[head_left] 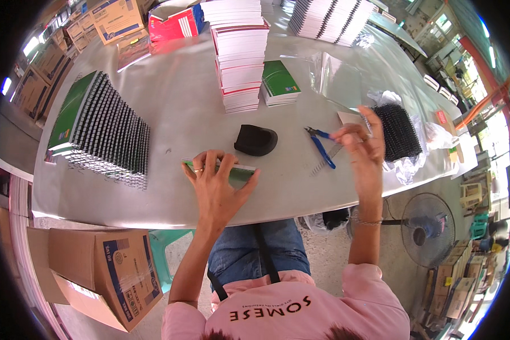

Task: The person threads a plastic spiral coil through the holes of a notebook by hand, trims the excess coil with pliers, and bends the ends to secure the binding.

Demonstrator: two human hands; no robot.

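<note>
My left hand (215,181) is closed around a green-covered booklet (241,172), gripped at its edges near the table's front. My right hand (361,141) is raised at the right, its fingers pinched and slightly blurred. From its fingertips a thin wire binding coil (333,152) slants down to the left, partly smeared. Beside it lie cutting pliers (323,151) with blue handles. A black rounded piece (256,140), its kind unclear, rests beyond my left hand. Just past my right hand is a bundle of black binding coils (401,133) in clear plastic.
Spiral-bound green notebooks (99,124) form a stack at the left. A tall booklet pile (241,68) stands mid-table beside a short green stack (280,82). More bound notebooks (331,20) are at the back. An opened carton (105,272) and a fan (426,229) stand below.
</note>
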